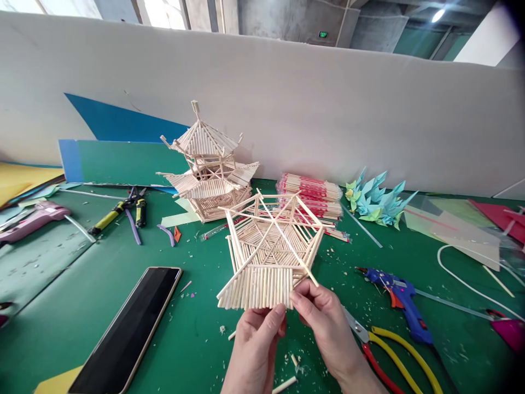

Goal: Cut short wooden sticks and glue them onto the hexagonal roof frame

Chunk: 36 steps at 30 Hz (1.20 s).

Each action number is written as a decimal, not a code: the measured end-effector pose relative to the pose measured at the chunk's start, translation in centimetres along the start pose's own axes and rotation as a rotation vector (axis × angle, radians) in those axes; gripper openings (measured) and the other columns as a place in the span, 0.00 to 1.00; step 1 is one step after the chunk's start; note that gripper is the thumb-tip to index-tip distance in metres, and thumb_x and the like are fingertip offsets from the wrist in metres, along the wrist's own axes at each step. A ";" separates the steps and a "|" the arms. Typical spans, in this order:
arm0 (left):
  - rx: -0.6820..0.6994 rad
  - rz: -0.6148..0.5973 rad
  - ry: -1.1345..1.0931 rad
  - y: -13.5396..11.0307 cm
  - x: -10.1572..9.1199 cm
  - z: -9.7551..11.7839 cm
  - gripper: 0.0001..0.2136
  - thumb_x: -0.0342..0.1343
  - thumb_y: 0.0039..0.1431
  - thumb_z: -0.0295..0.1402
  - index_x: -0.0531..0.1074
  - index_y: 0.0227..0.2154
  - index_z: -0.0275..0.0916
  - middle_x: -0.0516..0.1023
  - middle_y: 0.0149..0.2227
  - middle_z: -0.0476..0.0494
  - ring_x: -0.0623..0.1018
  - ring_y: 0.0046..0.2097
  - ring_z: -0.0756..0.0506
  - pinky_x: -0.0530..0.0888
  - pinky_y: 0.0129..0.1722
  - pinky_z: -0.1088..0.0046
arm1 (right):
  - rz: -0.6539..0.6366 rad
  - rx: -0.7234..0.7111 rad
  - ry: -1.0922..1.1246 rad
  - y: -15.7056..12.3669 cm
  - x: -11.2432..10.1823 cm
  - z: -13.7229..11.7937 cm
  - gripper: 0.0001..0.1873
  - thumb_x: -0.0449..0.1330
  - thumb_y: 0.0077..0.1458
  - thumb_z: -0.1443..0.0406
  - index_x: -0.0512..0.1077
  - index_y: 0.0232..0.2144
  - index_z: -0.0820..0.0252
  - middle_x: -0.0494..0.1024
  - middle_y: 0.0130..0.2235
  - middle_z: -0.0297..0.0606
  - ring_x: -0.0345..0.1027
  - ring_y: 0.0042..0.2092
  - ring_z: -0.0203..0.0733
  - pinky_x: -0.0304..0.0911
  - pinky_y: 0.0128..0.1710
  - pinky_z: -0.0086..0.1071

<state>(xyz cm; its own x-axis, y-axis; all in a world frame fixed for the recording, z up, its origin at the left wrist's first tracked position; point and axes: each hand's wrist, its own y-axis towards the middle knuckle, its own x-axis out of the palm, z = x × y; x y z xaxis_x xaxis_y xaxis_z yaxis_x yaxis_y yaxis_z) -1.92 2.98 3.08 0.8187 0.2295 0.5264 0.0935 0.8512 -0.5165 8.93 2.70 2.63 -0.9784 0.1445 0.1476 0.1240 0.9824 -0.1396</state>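
Observation:
A six-sided pavilion model (pixel 256 287) of thin wooden sticks is in front of me, above the green table. A slatted roof panel fills its near side, and the other sides show bare stick frames. My left hand (pixel 260 334) pinches the panel's lower edge between thumb and fingers. Close beside it, my right hand (pixel 320 314) is closed at the panel's right end, by a slanting stick. Whether a separate loose stick sits in that pinch, I cannot tell. Behind the model stands a stick pagoda (pixel 205 180) with tiered roofs and upturned corners.
On the right lie a blue glue gun (pixel 404 301) and cutters (pixel 394 350) with yellow and red handles. Bundled sticks (pixel 311 191) and a folded-paper piece (pixel 377 200) are behind. A phone (pixel 127 328), pliers (pixel 118 213) and pink glue gun (pixel 35 221) lie leftward.

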 end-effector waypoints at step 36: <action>0.024 -0.036 0.031 0.0 -0.2 -0.1 0.11 0.65 0.38 0.34 0.70 0.14 0.35 0.70 0.17 0.49 0.65 0.24 0.51 0.66 0.27 0.77 | -0.072 0.008 -0.053 0.6 -0.5 -0.4 0.14 0.57 0.50 0.59 0.63 0.19 0.62 0.57 0.18 0.25 0.44 0.22 0.30 0.45 0.21 0.26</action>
<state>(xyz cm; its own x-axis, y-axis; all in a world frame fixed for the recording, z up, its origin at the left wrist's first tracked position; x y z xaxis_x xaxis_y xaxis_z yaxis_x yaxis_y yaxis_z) -1.98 2.92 2.89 0.8323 0.1839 0.5229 0.1102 0.8697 -0.4812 9.58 3.26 2.87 -0.9922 0.0673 0.1053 0.0524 0.9890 -0.1387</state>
